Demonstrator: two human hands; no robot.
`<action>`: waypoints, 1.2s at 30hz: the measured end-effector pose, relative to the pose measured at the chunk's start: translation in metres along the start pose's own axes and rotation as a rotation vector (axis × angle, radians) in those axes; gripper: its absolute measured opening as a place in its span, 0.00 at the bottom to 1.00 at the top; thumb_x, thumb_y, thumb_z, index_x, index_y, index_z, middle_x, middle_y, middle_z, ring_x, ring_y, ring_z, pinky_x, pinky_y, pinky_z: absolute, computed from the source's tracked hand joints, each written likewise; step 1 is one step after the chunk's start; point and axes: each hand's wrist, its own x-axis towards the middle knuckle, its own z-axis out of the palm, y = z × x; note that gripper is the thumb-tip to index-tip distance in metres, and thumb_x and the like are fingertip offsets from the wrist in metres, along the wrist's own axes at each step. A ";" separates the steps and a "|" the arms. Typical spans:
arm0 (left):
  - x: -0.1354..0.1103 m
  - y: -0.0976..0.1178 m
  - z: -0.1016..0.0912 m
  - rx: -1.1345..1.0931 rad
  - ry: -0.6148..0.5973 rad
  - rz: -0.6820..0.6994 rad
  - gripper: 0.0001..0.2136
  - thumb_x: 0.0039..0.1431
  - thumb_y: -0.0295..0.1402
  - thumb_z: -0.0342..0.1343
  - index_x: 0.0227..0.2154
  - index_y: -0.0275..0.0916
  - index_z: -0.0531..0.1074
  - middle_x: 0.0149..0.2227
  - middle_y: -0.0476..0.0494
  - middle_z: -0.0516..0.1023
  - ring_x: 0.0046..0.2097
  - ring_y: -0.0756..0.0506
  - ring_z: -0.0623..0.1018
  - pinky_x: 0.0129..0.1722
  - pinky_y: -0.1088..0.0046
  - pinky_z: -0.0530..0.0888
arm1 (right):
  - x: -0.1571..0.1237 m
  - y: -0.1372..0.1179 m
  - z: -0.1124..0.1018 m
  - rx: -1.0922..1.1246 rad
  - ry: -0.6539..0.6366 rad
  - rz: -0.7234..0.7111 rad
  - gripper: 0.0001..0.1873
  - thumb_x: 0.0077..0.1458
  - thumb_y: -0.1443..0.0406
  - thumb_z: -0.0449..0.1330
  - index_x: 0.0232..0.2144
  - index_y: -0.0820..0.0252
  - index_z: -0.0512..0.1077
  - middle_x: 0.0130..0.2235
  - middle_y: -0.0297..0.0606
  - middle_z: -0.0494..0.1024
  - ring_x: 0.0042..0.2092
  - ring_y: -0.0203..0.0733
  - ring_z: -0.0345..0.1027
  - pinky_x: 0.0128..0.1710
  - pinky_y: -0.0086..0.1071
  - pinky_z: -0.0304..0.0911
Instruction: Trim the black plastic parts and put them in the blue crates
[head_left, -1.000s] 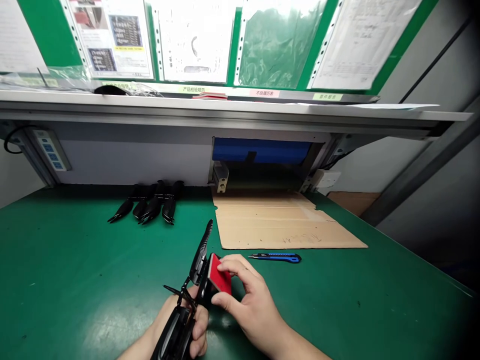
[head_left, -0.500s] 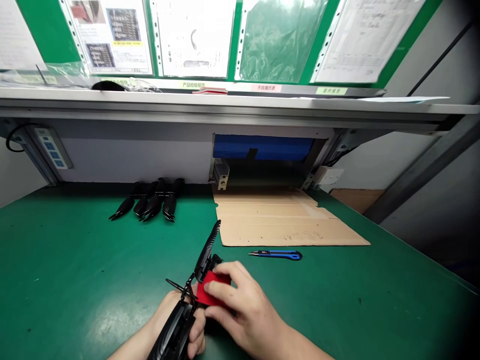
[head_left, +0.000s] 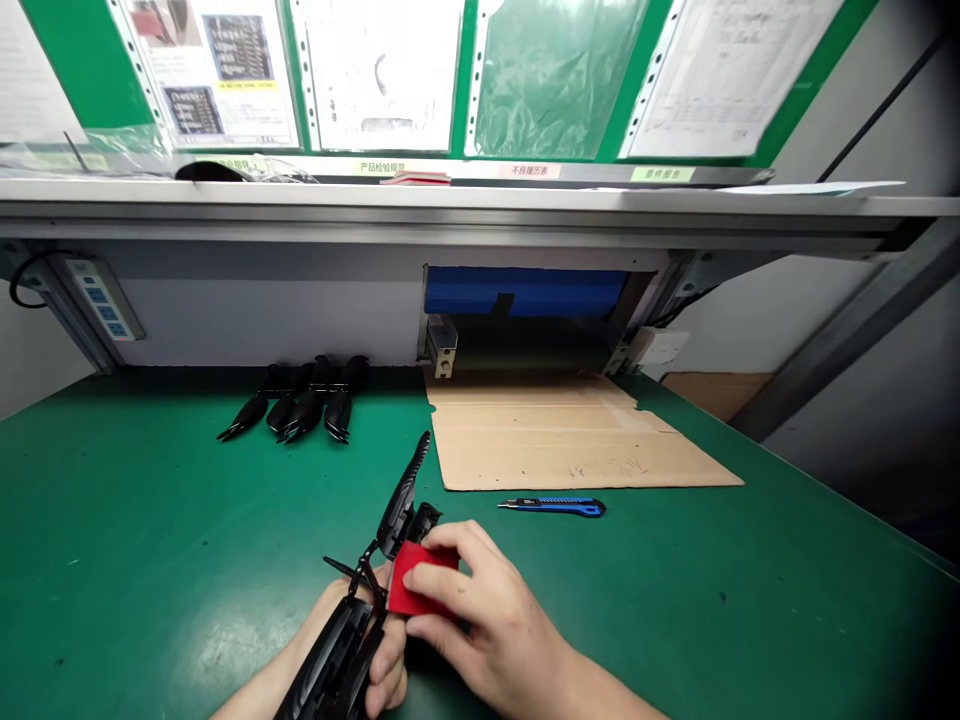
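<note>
At the bottom centre, my left hand [head_left: 382, 650] is wrapped round a long black plastic part [head_left: 334, 665] with a toothed, pointed tip [head_left: 405, 490] sticking up and away. My right hand [head_left: 480, 620] pinches a small red pad [head_left: 409, 590] against that part just above my left fingers. Thin black prongs [head_left: 349, 572] jut out to the left of the pad. Both hands hover just over the green mat [head_left: 150, 560].
Several similar black parts [head_left: 300, 405] lie in a row at the back left. A flat cardboard sheet [head_left: 570, 440] lies at the back centre, with a blue utility knife [head_left: 555, 507] in front of it. A shelf with document sleeves runs overhead.
My right hand turned the red pad from edge-on to flat against the black part and pressed it down. The part's tip swung slightly; my left hand kept its grip.
</note>
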 end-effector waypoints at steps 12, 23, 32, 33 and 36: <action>-0.004 0.003 0.006 -0.127 -0.019 0.061 0.18 0.65 0.39 0.46 0.49 0.33 0.71 0.14 0.50 0.65 0.14 0.50 0.67 0.19 0.74 0.62 | 0.007 0.033 -0.009 0.350 0.258 0.447 0.15 0.59 0.55 0.57 0.43 0.57 0.70 0.42 0.41 0.70 0.42 0.45 0.65 0.41 0.36 0.64; 0.004 -0.009 0.000 -0.078 0.042 0.073 0.23 0.60 0.45 0.50 0.18 0.31 0.71 0.10 0.47 0.62 0.11 0.49 0.66 0.15 0.75 0.61 | 0.003 -0.004 0.009 0.596 0.063 0.403 0.11 0.60 0.59 0.58 0.32 0.61 0.68 0.32 0.35 0.70 0.33 0.38 0.63 0.35 0.29 0.60; 0.002 -0.006 0.006 -0.014 0.059 0.017 0.34 0.53 0.50 0.57 0.54 0.28 0.63 0.10 0.52 0.64 0.11 0.48 0.63 0.14 0.76 0.61 | 0.003 0.017 -0.001 0.290 0.219 0.252 0.07 0.63 0.64 0.54 0.37 0.57 0.72 0.35 0.36 0.69 0.37 0.39 0.65 0.38 0.30 0.62; 0.002 -0.006 0.007 -0.015 0.050 0.021 0.32 0.53 0.50 0.57 0.53 0.28 0.64 0.10 0.52 0.63 0.11 0.49 0.63 0.14 0.76 0.61 | 0.003 0.013 0.000 0.321 0.190 0.234 0.08 0.63 0.65 0.53 0.38 0.57 0.72 0.36 0.37 0.68 0.37 0.39 0.66 0.37 0.30 0.63; 0.000 -0.005 0.011 -0.028 0.045 0.040 0.27 0.54 0.50 0.57 0.47 0.29 0.69 0.09 0.53 0.62 0.10 0.51 0.61 0.13 0.77 0.59 | 0.004 0.005 -0.001 0.418 0.130 0.230 0.09 0.63 0.66 0.53 0.36 0.58 0.74 0.36 0.37 0.67 0.35 0.38 0.66 0.35 0.29 0.65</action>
